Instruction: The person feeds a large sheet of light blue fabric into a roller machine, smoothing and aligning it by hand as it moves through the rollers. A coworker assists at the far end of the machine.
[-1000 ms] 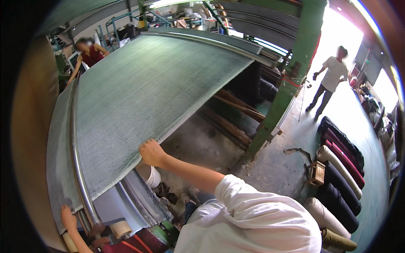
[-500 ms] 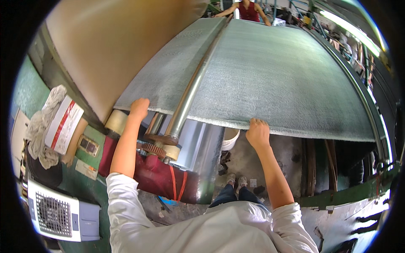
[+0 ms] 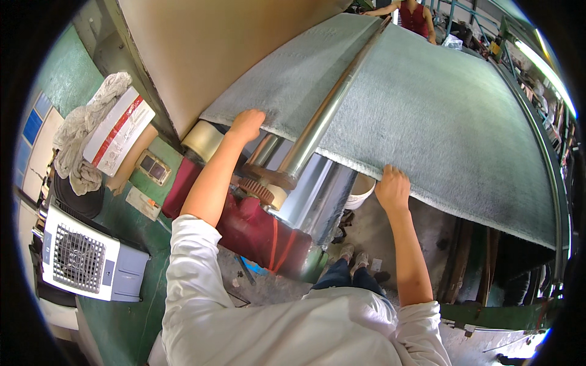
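Since the left hand [image 3: 246,124] has its fingers curled over the near edge of the grey-green fabric sheet [image 3: 439,104], pinching that hem just left of the steel roller [image 3: 329,113], and the right hand [image 3: 392,189] grips the same edge further right w/ fingers folded over it, both holds sit at the selvedge, one on each side of the roller. That looks the sensible place: the sheet seems soft and limp, prob. light per patch but heavy and draggy as a whole, so an edge grip w/ both hands apart should keep it flat. It looks fuzzy, not slippery. The sheet is wide, matte, slightly mottled, draped over the roller and stretching away toward another person [image 3: 415,15] at the far end. Below: a toothed gear [image 3: 256,190], red machine housing [image 3: 250,229], white bucket [image 3: 360,189].
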